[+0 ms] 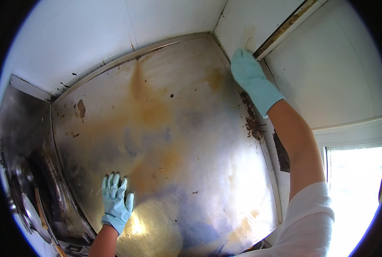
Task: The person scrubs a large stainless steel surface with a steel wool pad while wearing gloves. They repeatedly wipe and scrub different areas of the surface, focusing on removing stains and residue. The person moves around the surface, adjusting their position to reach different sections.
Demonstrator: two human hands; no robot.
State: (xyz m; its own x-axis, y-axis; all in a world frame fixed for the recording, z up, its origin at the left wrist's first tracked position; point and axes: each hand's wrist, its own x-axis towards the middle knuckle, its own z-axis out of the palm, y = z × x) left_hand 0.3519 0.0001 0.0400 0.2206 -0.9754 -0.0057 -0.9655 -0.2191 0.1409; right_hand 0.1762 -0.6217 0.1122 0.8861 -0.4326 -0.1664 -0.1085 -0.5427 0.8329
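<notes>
A large stained steel panel (208,141) fills the middle of the view, with brown smears and dark specks of grime. My left hand (116,203), in a light blue-green rubber glove, rests on its near left part with fingers spread, holding nothing. The fingertips of that glove look dirty. At the far right, my right hand (246,70) wears the same kind of glove and reaches the white wall (234,25) beside the panel's edge. Its fingers curl away from view. Whatever they may hold is hidden behind the glove.
Dark flaking grime (252,120) lines the panel's right edge. A grimy slot (285,28) runs along the right wall, above a bright window (356,192). Pans and a wooden-handled utensil (41,210) crowd the lower left.
</notes>
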